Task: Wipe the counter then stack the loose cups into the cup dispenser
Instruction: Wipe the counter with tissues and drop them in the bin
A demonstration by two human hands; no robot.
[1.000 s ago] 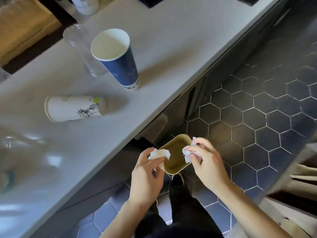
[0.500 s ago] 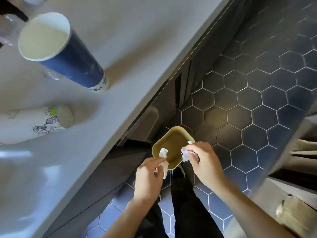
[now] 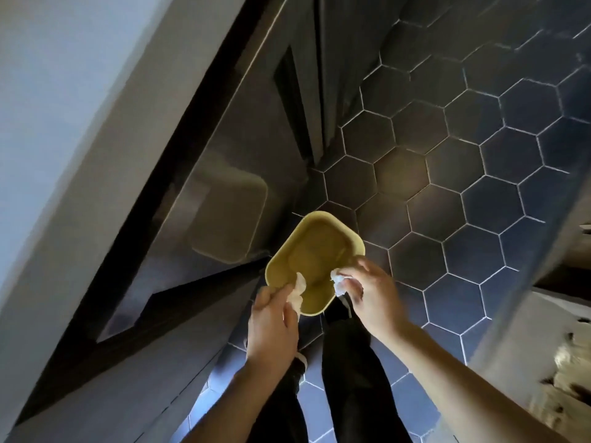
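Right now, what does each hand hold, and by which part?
Left hand pinches a white tissue piece by its lower end. Right hand pinches another tissue piece by one side. Both are over the yellow bin.

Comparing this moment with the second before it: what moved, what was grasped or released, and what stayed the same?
The head camera tipped down: the cups left the view, leaving only the counter edge. The left hand and right hand stayed over the yellow bin on the tiled floor, drawing slightly closer to its rim. Nothing was let go: each hand still pinches a piece of white tissue.
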